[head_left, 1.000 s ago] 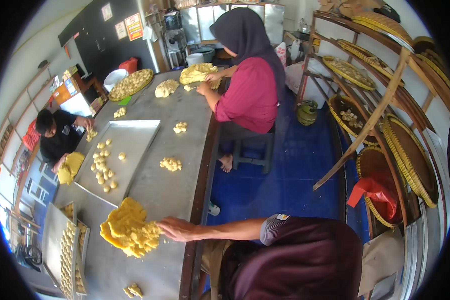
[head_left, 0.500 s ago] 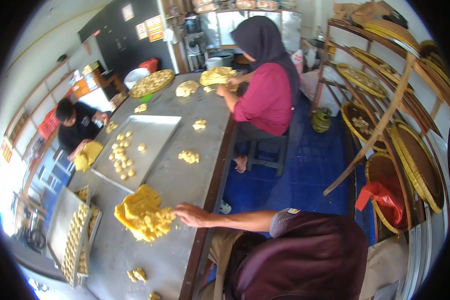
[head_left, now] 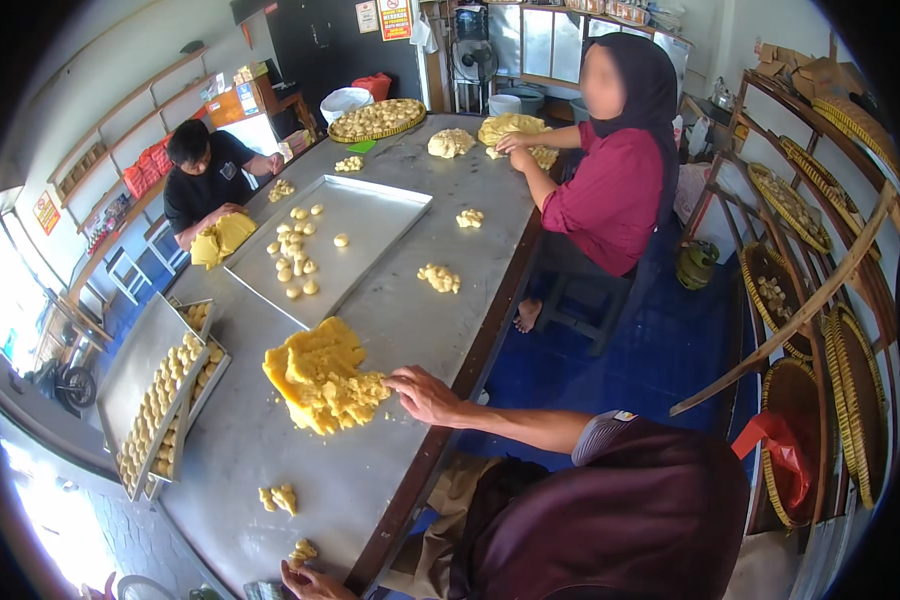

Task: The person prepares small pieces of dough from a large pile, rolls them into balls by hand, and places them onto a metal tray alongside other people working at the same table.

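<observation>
My right hand (head_left: 420, 395) reaches to a large, crumbly yellow dough slab (head_left: 310, 375), fingers closed on its right edge. My left hand (head_left: 310, 582) shows at the bottom edge, fingers loosely apart beside a small dough lump (head_left: 301, 550). Another small lump (head_left: 277, 498) lies on the metal table (head_left: 340, 500). A flat tray (head_left: 390, 210) holds several dough balls (head_left: 292, 250); stacked trays (head_left: 130, 380) at the left hold rows of more balls.
A co-worker in dark clothes (head_left: 207, 178) handles a yellow sheet (head_left: 220, 243) across the table. Another co-worker (head_left: 600, 210) works dough (head_left: 510, 130) at the far right side. Racks (head_left: 800, 310) with woven trays and a green gas cylinder (head_left: 696, 264) stand right.
The view has shifted, so the table sits further right. My left hand has come into view at the bottom. My right hand stays at the slab. The right-side co-worker's head has turned.
</observation>
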`<state>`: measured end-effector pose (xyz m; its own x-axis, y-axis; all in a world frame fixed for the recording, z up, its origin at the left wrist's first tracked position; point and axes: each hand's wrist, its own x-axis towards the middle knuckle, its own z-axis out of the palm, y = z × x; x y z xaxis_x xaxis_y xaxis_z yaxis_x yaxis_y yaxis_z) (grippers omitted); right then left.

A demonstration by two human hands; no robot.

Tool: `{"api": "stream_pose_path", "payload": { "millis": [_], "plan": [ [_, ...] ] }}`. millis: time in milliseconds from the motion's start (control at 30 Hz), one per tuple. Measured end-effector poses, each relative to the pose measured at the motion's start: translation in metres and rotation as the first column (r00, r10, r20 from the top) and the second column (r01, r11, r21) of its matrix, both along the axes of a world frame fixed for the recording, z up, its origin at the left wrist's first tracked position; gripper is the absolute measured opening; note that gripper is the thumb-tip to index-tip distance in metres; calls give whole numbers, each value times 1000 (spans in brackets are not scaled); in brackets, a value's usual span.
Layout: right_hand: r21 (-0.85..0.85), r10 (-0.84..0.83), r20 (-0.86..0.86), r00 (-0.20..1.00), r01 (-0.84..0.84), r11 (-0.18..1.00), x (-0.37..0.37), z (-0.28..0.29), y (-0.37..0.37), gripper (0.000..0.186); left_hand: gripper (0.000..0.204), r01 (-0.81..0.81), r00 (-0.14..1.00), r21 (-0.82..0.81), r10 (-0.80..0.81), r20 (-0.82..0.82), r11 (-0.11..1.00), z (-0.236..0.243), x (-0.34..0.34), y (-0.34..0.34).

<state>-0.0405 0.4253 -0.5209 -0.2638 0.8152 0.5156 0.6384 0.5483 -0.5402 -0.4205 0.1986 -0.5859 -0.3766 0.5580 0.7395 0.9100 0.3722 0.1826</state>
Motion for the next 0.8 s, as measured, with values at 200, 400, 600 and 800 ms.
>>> {"api": "stream_pose_path", "payload": {
  "millis": [200,400,600,800],
  "plan": [
    [-36,17,139,990,-12,999,-4,4,1,41,37,105,973,60,-115,199,993,55,26,4],
    [-86,32,129,991,-21,996,-7,1,2,44,35,-55,365,510,-458,811,859,80,43,6],
    [-85,22,147,989,-9,996,-5,1,2,44,30,91,606,434,-395,690,896,76,42,7],
    [-41,31,147,989,-25,999,-5,0,3,44,30,19,911,-3,-16,412,1000,66,35,7]
  ]
}}
